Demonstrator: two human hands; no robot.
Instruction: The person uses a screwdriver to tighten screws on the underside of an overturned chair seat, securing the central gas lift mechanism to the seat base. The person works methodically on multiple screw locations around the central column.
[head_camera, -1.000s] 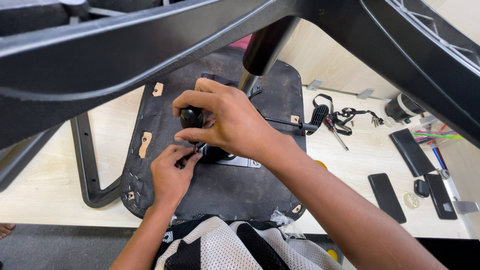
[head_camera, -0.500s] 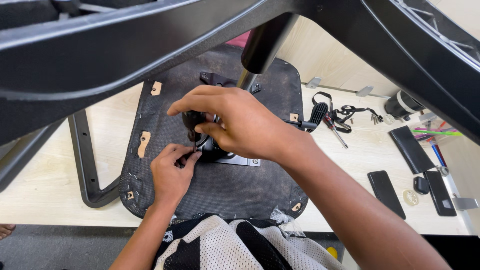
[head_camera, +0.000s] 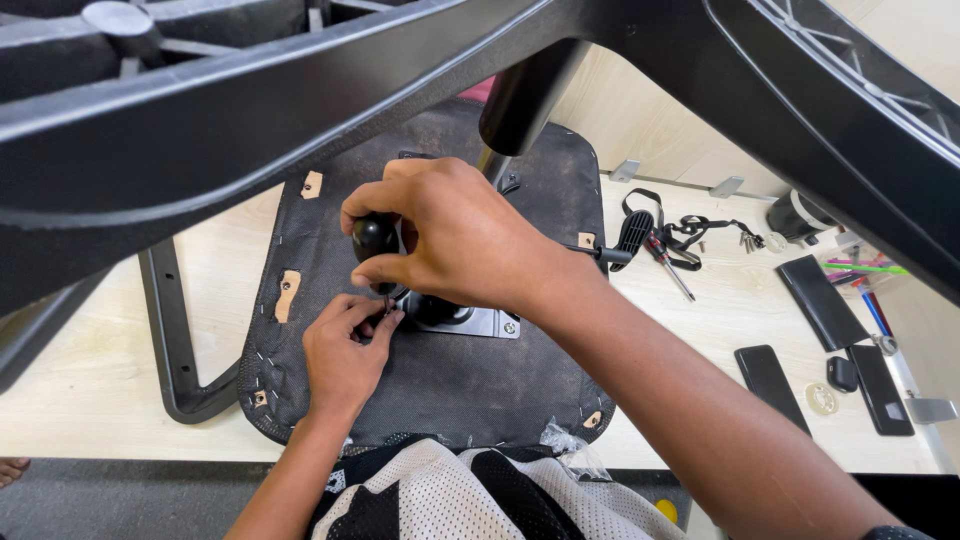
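Right hand (head_camera: 450, 240) has shifted slightly, gripping the screwdriver (head_camera: 375, 240); left hand (head_camera: 345, 350) apparently pinches its tip, mid-seat (head_camera: 450, 390), edges distant.

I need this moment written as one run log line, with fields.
right hand: grips black screwdriver handle, upright | left hand: fingertips at its tip | under them: metal plate on black seat underside | surface: light wooden table

Head camera, close, looking down at table (head_camera: 120, 370).
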